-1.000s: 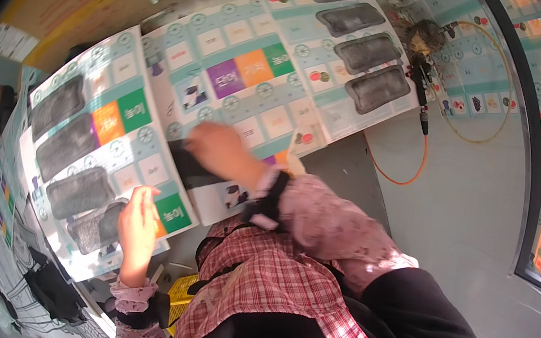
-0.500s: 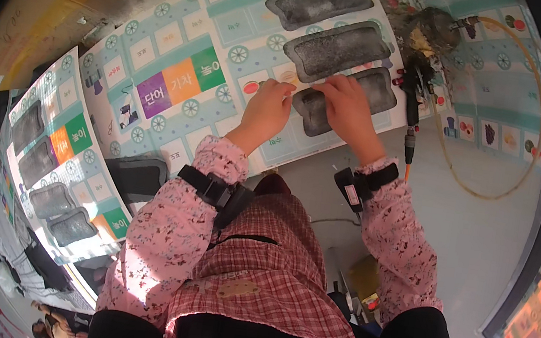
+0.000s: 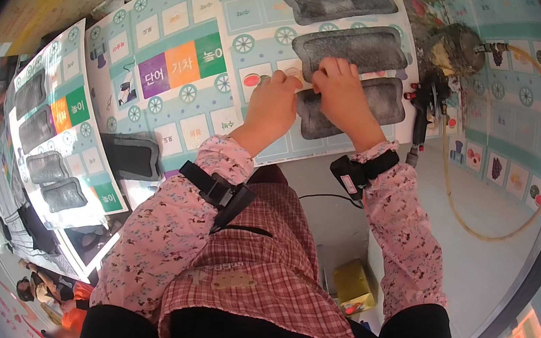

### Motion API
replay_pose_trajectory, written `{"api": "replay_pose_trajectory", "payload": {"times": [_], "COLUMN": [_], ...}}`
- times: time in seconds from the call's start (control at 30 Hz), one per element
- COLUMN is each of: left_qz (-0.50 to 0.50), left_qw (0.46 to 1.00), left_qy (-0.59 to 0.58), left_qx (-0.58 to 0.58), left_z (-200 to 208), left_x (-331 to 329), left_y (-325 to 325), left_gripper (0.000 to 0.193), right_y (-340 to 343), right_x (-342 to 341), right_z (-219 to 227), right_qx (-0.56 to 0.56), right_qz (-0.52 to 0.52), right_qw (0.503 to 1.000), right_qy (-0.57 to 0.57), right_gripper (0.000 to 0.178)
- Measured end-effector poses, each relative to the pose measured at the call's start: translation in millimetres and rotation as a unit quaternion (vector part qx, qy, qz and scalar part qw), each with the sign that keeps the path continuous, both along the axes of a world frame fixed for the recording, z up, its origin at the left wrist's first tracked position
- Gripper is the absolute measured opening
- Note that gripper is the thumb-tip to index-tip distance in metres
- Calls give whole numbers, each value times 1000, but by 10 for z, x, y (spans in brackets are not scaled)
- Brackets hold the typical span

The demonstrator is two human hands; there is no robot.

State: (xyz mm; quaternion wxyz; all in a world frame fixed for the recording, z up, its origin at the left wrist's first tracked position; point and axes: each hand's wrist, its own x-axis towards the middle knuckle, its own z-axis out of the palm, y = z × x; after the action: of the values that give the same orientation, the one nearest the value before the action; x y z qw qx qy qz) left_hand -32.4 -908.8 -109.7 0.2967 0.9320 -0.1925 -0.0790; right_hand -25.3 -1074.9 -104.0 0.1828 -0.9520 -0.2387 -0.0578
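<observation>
Both hands meet at the left end of the nearest dark grey pad (image 3: 388,106), a flat, long piece with a raised rim and wavy edges. My left hand (image 3: 273,106) has its fingers curled and closed at the pad's left corner. Over the same pad lies my right hand (image 3: 344,99), its fingers bent down and pinching near the upper left edge. The fingertips partly hide that edge. Just beyond is a second dark grey pad (image 3: 365,47) of the same shape, which the right fingers overlap. A third pad (image 3: 337,1) lies farther off.
Printed sheets (image 3: 221,123) with coloured blocks cover the table. A black spray-gun-like tool (image 3: 427,105) and a yellowish hose (image 3: 484,236) sit at right. A dark tray-like piece (image 3: 132,155) lies at left, near a second board (image 3: 51,94) with smaller pads (image 3: 47,167).
The view has shifted slightly, so the table and pads appear farther right. My right fingers have moved up a little and curled over the pad's edge; my left fingers have curled in more.
</observation>
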Motion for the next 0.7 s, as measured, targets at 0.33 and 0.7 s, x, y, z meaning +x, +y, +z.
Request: {"api": "replay_pose_trajectory", "payload": {"times": [0.33, 0.7], "left_qz": [-50, -120], "left_qw": [990, 969], "left_qy": [-38, -18], "left_qx": [125, 213], "left_z": [-83, -59], "left_x": [205, 407], "left_y": [-150, -175], "left_gripper": [6, 8], "right_y": [-396, -486], "right_x": [-469, -1159], "right_z": [169, 126], "right_qx": [168, 177], "right_qz": [-212, -314], "right_qw": [962, 931], "right_qy": [27, 57], "right_gripper": [23, 32]}}
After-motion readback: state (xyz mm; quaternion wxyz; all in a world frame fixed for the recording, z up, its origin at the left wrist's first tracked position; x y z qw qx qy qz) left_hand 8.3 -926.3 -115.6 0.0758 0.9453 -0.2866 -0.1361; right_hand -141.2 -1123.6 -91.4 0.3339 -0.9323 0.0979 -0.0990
